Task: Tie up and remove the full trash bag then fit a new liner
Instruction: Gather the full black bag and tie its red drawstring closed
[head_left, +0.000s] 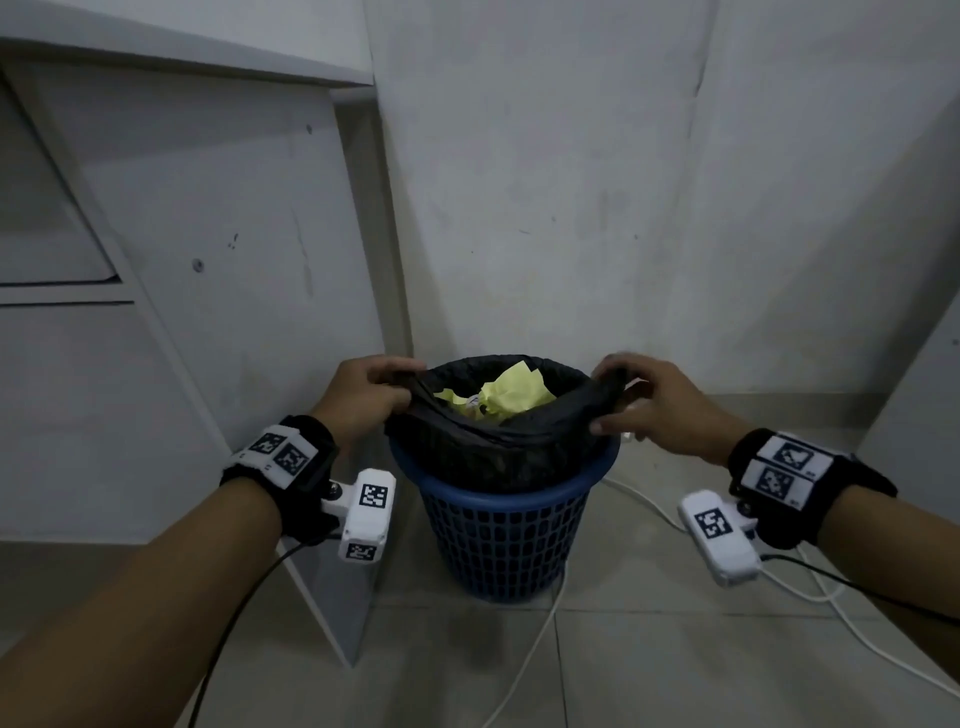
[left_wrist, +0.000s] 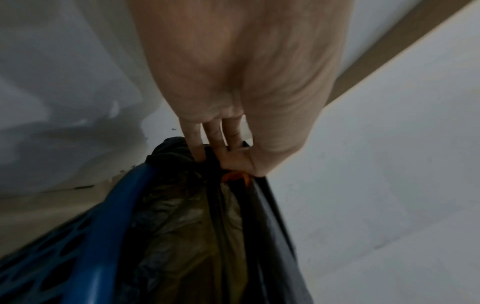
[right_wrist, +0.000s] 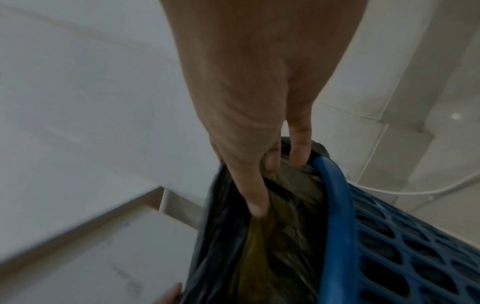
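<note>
Clearly, from the head camera, the blue basket (head_left: 501, 525) stands on the floor tiles in a corner, with a white cabinet (head_left: 208, 291) at its nine o'clock and white cables (head_left: 644, 506) trailing off toward four o'clock. A black trash bag (head_left: 498, 441) lines it, its edge lifted off the rim and bunched, with crumpled yellow paper (head_left: 506, 397) showing in the open mouth. The left hand (head_left: 366, 397) pinches the bag's edge at nine o'clock of the mouth; the right hand (head_left: 654, 410) grips the edge at three o'clock, thumb underneath. From the left wrist, that hand's fingers (left_wrist: 193, 144) curl down over gathered black film just inside the blue rim (left_wrist: 122, 197), thumb pressed against it; something orange peeks out below the thumb, too blurred to name. From the right wrist, the thumb (right_wrist: 249, 191) lies along the outside of the film while the curled fingers (right_wrist: 298, 142) clamp a fold against the rim (right_wrist: 335, 195). The film looks thin, soft and slippery, likely to stretch or tear if tugged at one spot; the paper load seems light. Gathering wide handfuls at opposite edges should give enough slack for a knot.
</note>
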